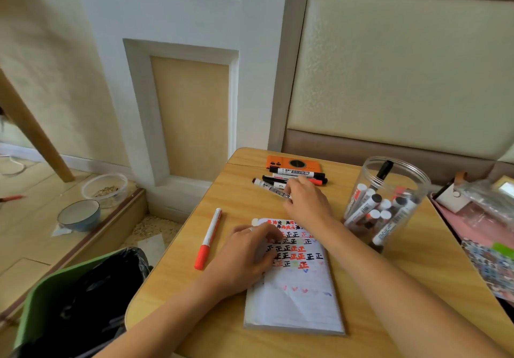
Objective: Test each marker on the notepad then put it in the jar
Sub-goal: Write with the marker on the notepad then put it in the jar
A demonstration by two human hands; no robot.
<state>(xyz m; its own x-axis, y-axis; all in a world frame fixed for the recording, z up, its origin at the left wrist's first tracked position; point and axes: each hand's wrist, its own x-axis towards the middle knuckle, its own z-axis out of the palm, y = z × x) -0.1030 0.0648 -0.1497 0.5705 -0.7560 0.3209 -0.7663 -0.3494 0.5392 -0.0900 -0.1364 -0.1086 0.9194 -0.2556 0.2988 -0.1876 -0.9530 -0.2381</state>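
A white notepad lies on the wooden table, its upper half filled with red and black test marks. My left hand rests on the pad's left side, fingers loosely curled. My right hand reaches to the far group of markers and closes its fingers on the near black-capped marker. A red-capped marker lies alone, left of the pad. The clear plastic jar stands at the right with several markers inside.
An orange phone lies behind the loose markers. A green bin with a black liner stands off the table's left edge. Bags and a pink tray crowd the right. Two bowls sit on the floor step.
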